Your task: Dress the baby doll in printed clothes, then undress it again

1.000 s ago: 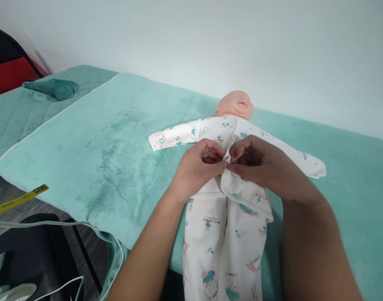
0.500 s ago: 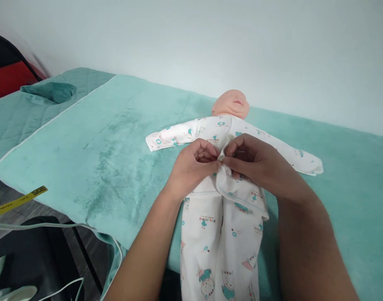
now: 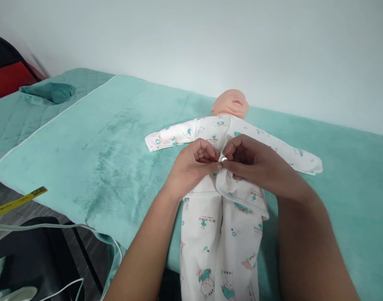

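A baby doll (image 3: 231,103) lies on its back in a white printed jacket (image 3: 241,200) and matching trousers (image 3: 204,242). Both sleeves are spread out to the sides. At the middle of the jacket front, my left hand (image 3: 194,167) pinches the fabric edge between thumb and fingers. My right hand (image 3: 257,163) is closed just beside it, thumb and forefinger around a small shiny button (image 3: 224,159) at the front opening. Another button (image 3: 229,137) shows higher on the opening. The jacket's lower front flap lies over the top of the trousers. My fingers partly hide the chest.
A teal plush cover (image 3: 131,138) lies beneath the doll on a padded table with a face hole (image 3: 50,93). A pale wall stands behind. At left are a yellow strip (image 3: 19,201), a cable (image 3: 37,226) and a black chair (image 3: 31,259).
My fingertips have shifted slightly at the jacket front, and the shiny button shows more clearly between them. The doll and its clothes stay where they were.
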`<control>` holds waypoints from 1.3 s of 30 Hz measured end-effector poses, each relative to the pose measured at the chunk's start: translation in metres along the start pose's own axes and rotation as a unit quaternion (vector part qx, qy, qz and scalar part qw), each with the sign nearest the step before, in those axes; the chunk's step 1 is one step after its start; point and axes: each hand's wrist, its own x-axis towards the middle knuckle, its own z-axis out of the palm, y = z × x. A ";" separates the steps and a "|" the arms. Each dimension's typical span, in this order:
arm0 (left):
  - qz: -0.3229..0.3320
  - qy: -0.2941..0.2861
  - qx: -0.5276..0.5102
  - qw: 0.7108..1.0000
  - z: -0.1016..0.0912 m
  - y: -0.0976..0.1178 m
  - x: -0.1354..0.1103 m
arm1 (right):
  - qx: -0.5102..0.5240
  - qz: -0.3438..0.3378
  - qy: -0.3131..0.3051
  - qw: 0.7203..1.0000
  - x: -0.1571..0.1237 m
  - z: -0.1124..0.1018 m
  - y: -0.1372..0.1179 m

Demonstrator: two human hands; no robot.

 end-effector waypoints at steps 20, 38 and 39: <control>0.031 0.072 0.080 0.994 0.002 -0.011 0.002 | -0.027 -0.005 0.013 1.000 -0.002 0.001 -0.002; 0.015 0.184 0.743 0.643 -0.114 0.001 0.001 | -0.384 -0.026 0.295 0.875 -0.032 -0.059 0.108; 0.019 0.183 0.749 0.636 -0.116 0.002 0.002 | -0.386 0.002 0.282 0.878 -0.042 -0.068 0.110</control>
